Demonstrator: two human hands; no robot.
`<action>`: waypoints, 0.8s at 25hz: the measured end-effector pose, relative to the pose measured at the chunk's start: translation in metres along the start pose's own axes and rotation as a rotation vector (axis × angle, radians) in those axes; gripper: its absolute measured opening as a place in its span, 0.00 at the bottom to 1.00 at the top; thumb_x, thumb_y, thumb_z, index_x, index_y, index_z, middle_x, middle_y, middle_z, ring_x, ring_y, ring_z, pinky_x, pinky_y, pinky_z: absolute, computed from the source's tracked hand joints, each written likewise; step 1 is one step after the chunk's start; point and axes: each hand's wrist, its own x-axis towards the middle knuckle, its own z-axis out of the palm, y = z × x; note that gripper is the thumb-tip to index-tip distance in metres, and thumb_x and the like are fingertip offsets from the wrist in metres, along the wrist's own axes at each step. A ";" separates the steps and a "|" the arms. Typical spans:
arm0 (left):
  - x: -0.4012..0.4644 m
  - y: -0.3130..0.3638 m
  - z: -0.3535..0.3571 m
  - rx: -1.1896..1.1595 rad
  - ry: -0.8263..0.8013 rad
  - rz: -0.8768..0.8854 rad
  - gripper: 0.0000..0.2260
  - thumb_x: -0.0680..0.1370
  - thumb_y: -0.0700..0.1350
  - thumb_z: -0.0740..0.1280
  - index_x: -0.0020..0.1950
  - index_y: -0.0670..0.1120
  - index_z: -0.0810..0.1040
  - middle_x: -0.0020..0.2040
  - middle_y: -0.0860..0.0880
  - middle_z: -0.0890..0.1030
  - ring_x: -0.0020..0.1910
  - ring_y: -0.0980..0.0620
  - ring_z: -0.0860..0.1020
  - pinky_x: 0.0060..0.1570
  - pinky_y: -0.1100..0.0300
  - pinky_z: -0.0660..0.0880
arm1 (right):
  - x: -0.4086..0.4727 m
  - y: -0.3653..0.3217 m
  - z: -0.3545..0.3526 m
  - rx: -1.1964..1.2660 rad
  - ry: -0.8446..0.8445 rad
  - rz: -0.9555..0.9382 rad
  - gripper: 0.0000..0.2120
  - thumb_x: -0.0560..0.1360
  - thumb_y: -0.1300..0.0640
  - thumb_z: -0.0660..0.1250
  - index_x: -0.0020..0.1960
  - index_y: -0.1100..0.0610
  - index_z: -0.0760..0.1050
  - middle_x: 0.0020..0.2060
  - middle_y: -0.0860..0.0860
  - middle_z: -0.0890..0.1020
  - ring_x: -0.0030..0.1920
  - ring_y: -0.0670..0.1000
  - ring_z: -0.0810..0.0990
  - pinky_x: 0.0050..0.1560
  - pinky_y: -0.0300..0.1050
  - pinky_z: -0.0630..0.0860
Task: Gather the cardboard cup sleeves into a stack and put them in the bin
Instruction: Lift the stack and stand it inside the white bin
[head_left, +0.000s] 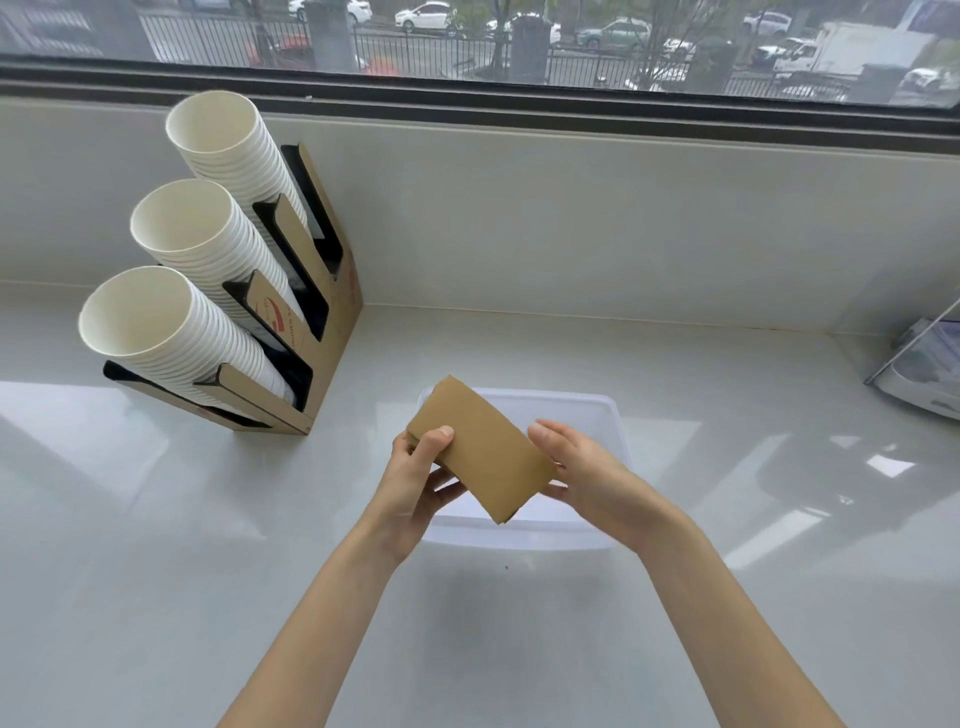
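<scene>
A flat stack of brown cardboard cup sleeves (480, 447) is held in the air over a translucent white plastic bin (582, 402) on the white counter. My left hand (418, 475) grips the stack's left end, thumb on top and fingers underneath. My right hand (576, 467) holds the stack's right side, fingers pressed along its edge and below it. The stack is tilted, its far end up and to the left. The hands and the stack hide most of the bin's inside.
A cardboard cup dispenser (311, 332) with three slanted rows of white paper cups (156, 317) stands at the left. A clear plastic holder (924, 364) sits at the right edge. A backsplash wall and window run along the back of the counter (156, 545).
</scene>
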 end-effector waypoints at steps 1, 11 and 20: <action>0.002 0.001 -0.002 0.035 -0.017 -0.012 0.15 0.75 0.46 0.61 0.62 0.47 0.64 0.48 0.48 0.72 0.45 0.50 0.76 0.45 0.55 0.75 | 0.004 -0.006 0.000 -0.042 -0.022 0.001 0.42 0.59 0.34 0.67 0.66 0.54 0.63 0.51 0.45 0.79 0.54 0.46 0.77 0.58 0.44 0.71; 0.026 0.015 -0.010 0.305 -0.084 -0.053 0.17 0.74 0.49 0.63 0.62 0.49 0.65 0.51 0.50 0.76 0.46 0.54 0.80 0.38 0.64 0.78 | 0.041 -0.007 0.012 -0.082 -0.061 0.101 0.26 0.70 0.46 0.67 0.64 0.55 0.69 0.58 0.55 0.79 0.55 0.54 0.79 0.57 0.55 0.73; 0.053 0.039 -0.042 0.431 0.019 -0.001 0.17 0.74 0.52 0.62 0.62 0.51 0.68 0.56 0.52 0.74 0.56 0.57 0.75 0.54 0.59 0.72 | 0.072 0.003 0.010 0.191 0.008 0.150 0.19 0.72 0.48 0.64 0.58 0.58 0.73 0.46 0.53 0.82 0.44 0.51 0.82 0.45 0.52 0.81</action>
